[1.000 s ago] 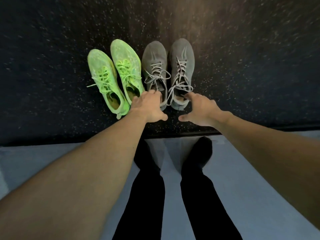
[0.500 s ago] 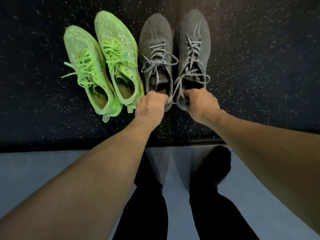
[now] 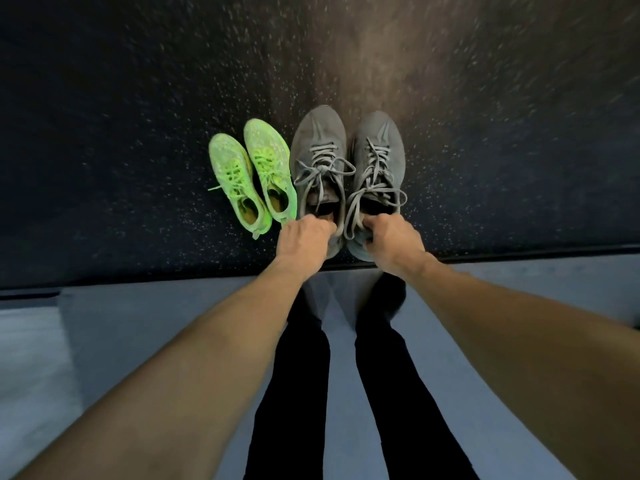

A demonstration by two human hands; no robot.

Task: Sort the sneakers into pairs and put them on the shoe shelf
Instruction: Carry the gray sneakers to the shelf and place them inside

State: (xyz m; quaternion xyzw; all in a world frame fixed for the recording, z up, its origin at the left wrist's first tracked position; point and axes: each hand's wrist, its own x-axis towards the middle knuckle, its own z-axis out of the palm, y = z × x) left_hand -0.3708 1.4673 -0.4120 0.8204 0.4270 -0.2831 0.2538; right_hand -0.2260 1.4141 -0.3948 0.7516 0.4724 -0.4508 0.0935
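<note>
Dark speckled floor (image 3: 138, 98) fills the far part of the head view, with a pale floor strip (image 3: 104, 323) near the person's black legs (image 3: 301, 375). Two gray sneakers (image 3: 318, 150) sit side by side, toes pointing away. The left hand (image 3: 304, 237) has its fingers (image 3: 327, 226) curled shut on the heel of the left one, and the right hand (image 3: 391, 240) grips the heel of the right one, likely so both go as a pair. Two green sneakers (image 3: 252, 174) lie together just left, already matched. No shoe shelf shows.
</note>
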